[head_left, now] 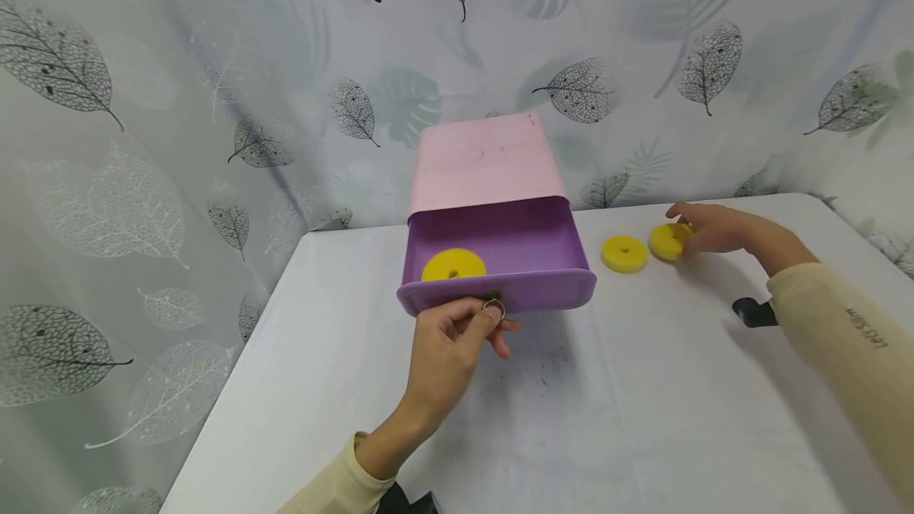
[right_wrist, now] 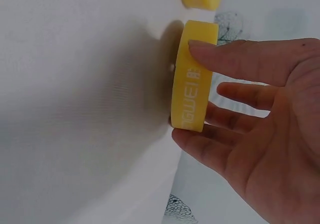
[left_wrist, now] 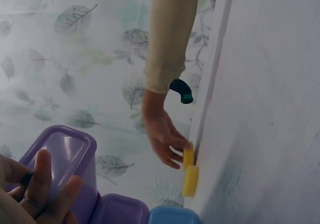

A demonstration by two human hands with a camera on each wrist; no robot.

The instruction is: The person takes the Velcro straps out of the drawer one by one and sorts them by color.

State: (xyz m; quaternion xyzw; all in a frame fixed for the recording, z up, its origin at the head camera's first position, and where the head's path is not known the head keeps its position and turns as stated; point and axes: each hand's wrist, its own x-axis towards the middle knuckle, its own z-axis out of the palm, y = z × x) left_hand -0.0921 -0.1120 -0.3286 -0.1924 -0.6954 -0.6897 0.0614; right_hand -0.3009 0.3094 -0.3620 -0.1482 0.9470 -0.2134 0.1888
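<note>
A pink drawer unit (head_left: pixel 485 165) stands on the white table with its purple top drawer (head_left: pixel 546 290) pulled out. My left hand (head_left: pixel 439 355) pinches the small metal ring pull (head_left: pixel 494 306) on the drawer front. Inside the drawer lies a yellow disc (head_left: pixel 454 262) with a centre hole, its near edge hidden by the front panel. At the right, my right hand (head_left: pixel 721 230) grips a second yellow disc (right_wrist: pixel 194 78) by its rim, thumb on one side and fingertips opposite. White lettering runs along that rim. Close beside it sits another yellow disc (head_left: pixel 624 254).
Below the pulled-out drawer, the left wrist view shows another purple drawer (left_wrist: pixel 120 211) and a blue drawer (left_wrist: pixel 174 216). A leaf-printed curtain (head_left: pixel 343 38) hangs behind and left of the table (head_left: pixel 643 403). A black strap piece (head_left: pixel 753 313) juts from the right sleeve.
</note>
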